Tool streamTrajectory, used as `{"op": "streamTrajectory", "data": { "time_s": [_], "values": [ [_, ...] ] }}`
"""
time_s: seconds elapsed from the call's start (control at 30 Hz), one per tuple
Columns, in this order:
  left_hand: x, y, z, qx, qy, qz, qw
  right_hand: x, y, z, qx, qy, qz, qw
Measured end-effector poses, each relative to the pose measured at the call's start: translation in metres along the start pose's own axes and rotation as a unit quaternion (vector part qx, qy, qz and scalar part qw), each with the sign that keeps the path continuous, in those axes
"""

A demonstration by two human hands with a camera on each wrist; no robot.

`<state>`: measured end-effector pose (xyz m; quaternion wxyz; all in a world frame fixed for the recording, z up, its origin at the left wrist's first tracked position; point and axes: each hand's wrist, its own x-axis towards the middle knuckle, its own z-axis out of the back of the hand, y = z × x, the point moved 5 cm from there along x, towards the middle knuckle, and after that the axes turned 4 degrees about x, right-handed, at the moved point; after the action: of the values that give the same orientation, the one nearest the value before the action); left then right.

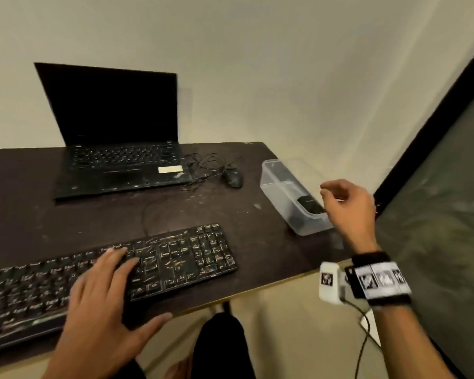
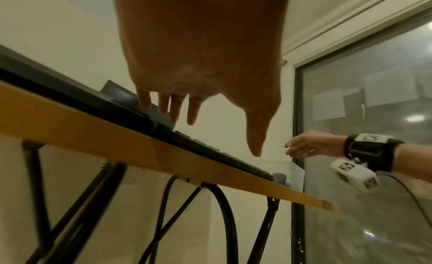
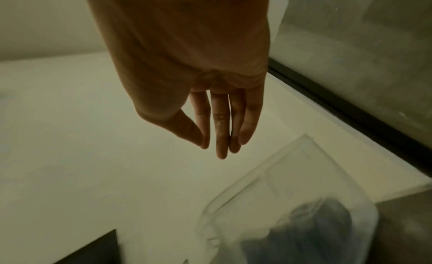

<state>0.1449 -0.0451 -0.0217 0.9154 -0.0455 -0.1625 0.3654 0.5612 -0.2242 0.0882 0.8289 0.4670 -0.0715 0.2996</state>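
Observation:
My left hand (image 1: 121,285) lies flat on the middle of a black keyboard (image 1: 181,258) at the table's near edge, fingers straight and thumb spread over the edge. In the left wrist view the left hand (image 2: 210,131) hangs over the keyboard (image 2: 210,149) with spread fingers. My right hand (image 1: 335,198) hovers over the near end of a clear plastic container (image 1: 279,184) and holds nothing. In the right wrist view the right hand (image 3: 215,146) shows relaxed, nearly straight fingers above the container (image 3: 280,179). A dark object (image 1: 309,205) lies inside it.
An open black laptop (image 1: 115,160) with a dark screen stands at the back of the dark table (image 1: 25,203). A black wired mouse (image 1: 233,178) and tangled cable lie to its right. A glass panel with a black frame (image 1: 422,132) runs along the right.

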Motion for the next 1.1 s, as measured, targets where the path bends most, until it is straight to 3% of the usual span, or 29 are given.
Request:
{"op": "streamTrajectory", "data": {
  "time_s": [0.07,0.17,0.23,0.3,0.43,0.7,0.93,1.03,1.1],
  "values": [
    [0.022,-0.016,-0.012,0.019,0.053,-0.039,0.998,0.043,-0.011,-0.001,-0.115,0.068,-0.034,0.990],
    [0.045,-0.020,-0.022,0.039,0.120,-0.026,0.992,0.075,-0.032,-0.027,-0.266,0.223,-0.079,0.934],
    [0.052,-0.019,-0.019,0.012,0.126,0.000,0.992,0.083,-0.041,-0.043,-0.328,0.282,-0.077,0.898],
    [0.053,-0.019,-0.016,0.007,0.137,0.005,0.991,0.086,-0.046,-0.054,-0.367,0.305,-0.074,0.876],
    [0.058,-0.011,-0.011,0.033,0.170,0.015,0.985,0.089,-0.051,-0.064,-0.403,0.296,-0.085,0.862],
    [0.063,0.006,-0.004,0.033,0.169,0.021,0.985,0.090,-0.054,-0.073,-0.365,0.317,-0.128,0.866],
    [0.060,0.008,-0.006,0.029,0.156,0.024,0.987,0.091,-0.047,-0.067,-0.349,0.270,-0.118,0.889],
    [0.058,0.011,-0.007,0.021,0.145,0.027,0.989,0.109,-0.036,-0.045,-0.253,0.212,-0.142,0.933],
    [0.058,0.011,-0.007,0.014,0.140,0.024,0.990,0.112,-0.016,-0.025,-0.062,0.177,-0.180,0.966]
  ]
}}
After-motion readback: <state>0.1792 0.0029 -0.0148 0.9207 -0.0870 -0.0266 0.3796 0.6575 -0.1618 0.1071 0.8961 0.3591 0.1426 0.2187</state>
